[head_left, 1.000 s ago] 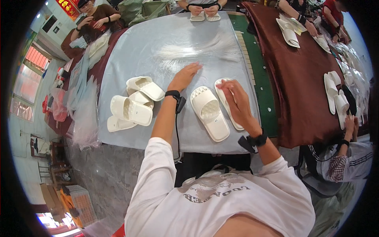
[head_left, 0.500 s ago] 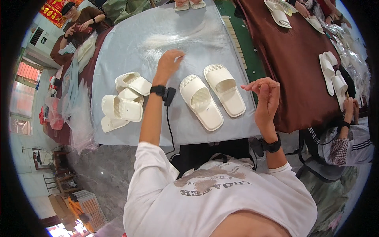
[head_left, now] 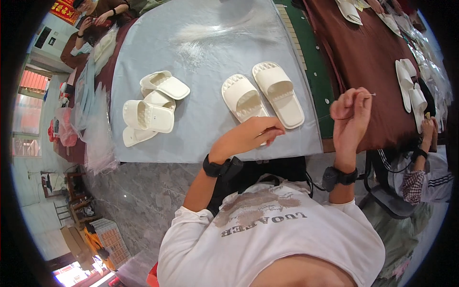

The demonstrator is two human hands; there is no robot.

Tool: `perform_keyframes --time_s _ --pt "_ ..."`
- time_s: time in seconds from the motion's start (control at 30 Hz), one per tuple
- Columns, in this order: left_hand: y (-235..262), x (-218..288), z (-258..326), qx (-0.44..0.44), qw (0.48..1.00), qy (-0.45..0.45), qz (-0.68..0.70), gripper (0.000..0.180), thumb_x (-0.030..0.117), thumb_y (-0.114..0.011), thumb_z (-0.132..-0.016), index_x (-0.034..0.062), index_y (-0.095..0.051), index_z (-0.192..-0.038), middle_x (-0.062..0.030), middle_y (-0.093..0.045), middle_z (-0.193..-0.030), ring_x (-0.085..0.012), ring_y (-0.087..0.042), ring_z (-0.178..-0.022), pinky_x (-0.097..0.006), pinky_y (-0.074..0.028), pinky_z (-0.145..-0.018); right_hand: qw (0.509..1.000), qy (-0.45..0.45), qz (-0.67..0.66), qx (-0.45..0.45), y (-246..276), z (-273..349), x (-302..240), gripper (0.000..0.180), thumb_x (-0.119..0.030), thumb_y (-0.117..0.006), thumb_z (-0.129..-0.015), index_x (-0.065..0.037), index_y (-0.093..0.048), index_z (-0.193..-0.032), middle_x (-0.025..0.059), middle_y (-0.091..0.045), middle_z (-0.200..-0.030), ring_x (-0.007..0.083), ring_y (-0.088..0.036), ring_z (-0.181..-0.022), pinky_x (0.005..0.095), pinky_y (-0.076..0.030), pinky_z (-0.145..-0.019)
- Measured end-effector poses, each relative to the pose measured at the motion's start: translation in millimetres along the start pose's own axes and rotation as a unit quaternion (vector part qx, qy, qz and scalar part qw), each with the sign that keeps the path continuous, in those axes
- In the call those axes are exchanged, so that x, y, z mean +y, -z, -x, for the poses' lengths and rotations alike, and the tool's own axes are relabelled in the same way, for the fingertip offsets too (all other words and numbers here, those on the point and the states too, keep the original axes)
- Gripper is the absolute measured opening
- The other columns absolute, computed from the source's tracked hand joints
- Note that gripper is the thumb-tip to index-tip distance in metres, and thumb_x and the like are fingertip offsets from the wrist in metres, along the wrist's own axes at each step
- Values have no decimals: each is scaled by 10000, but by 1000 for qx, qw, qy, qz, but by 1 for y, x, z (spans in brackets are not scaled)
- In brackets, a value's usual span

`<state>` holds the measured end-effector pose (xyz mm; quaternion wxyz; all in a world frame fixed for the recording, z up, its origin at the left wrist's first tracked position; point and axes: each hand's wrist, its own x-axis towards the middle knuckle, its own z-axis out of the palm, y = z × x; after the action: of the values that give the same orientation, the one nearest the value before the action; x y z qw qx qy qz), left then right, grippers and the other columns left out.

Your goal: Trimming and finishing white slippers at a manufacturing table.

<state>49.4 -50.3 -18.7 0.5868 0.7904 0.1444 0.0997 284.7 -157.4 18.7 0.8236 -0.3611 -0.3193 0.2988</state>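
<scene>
Two cream slippers [head_left: 278,92] lie side by side on the grey-blue table cover, toes pointing away from me. My left hand [head_left: 251,133] is over the heel of the left slipper [head_left: 240,96], hiding part of its sole. Its fingers are curled and close together; whether they hold anything is hidden. Off the table's right corner I hold up my right hand [head_left: 351,115], fingers bent into a pinch. A tiny thin piece [head_left: 373,94] sticks out at the fingertips, too small to name.
More cream slippers [head_left: 149,116] lie stacked at the left. Clear plastic film [head_left: 210,36] covers the far middle. Plastic bags [head_left: 101,134] hang off the left edge. Across a green strip, a brown-covered table [head_left: 368,119] holds slippers [head_left: 412,91]. Other people work at the upper left and right.
My left hand has come from beyond the slippers, back and right, to the left slipper's heel. My right hand has shifted right, its fingers now pinched. The view has shifted slightly.
</scene>
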Motion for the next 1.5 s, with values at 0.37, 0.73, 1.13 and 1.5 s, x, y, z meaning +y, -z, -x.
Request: perform_keyframes --time_s 0.37,0.73,1.13,1.5 --pt "3 -9 30 158 974 -58 -149 136 129 -657 -991 -8 -652 -1001 -119 -622 -877 -253 -573 -747 -350 -468 -687 884 -13 440 -157 -7 20 -10 161 -178 -606 -1038 -27 -663 -1042 -2 -557 -739 69 -478 -628 252 -367 -544" --pt "8 7 34 181 958 -63 -215 109 112 -689 -948 18 -665 -996 -123 -611 -882 -315 -601 -755 -382 -494 -675 812 -136 407 -396 -37 45 37 189 -190 -666 -1001 -3 -644 -998 102 -583 -672 191 -509 -558 335 -409 -551" --pt "22 -6 34 223 934 -70 -270 169 152 -694 -953 -12 -677 -994 -148 -645 -923 -335 -621 -828 -403 -497 -759 844 -233 325 -358 -25 44 57 180 -148 -666 -984 31 -655 -968 93 -587 -674 112 -500 -595 303 -411 -562" --pt "87 -84 -8 366 906 128 -173 430 333 -452 -1086 -33 -675 -1052 -179 -704 -932 -252 -654 -852 -370 -502 -797 825 -41 529 -194 -44 45 129 189 -203 -682 -898 -23 -736 -884 189 -663 -680 359 -676 -645 443 -510 -608"
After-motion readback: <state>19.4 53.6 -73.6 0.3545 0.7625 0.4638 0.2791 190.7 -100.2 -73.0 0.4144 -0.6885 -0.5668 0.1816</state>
